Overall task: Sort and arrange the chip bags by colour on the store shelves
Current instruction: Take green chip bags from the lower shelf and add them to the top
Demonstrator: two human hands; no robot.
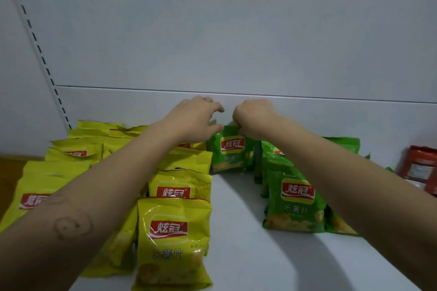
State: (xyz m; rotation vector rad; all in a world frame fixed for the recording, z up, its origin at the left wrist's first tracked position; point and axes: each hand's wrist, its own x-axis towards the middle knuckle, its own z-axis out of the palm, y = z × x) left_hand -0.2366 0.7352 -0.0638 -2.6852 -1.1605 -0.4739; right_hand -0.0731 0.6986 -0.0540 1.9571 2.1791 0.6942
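Several yellow chip bags (173, 241) stand in rows on the left of the white shelf (238, 231). Green chip bags (295, 203) stand in a row on the right. One green bag (233, 151) stands upright near the back panel, in the gap between the two colours. My right hand (255, 118) pinches its top edge. Beside the same bag's top left corner my left hand (196, 118) hovers with curled, spread fingers; I cannot tell if it touches the bag.
Red chip bags (421, 168) stand at the far right edge. The white back panel (236, 30) rises behind the shelf, with a slotted upright (35, 38) at the left. A bare strip of shelf runs between the yellow and green rows.
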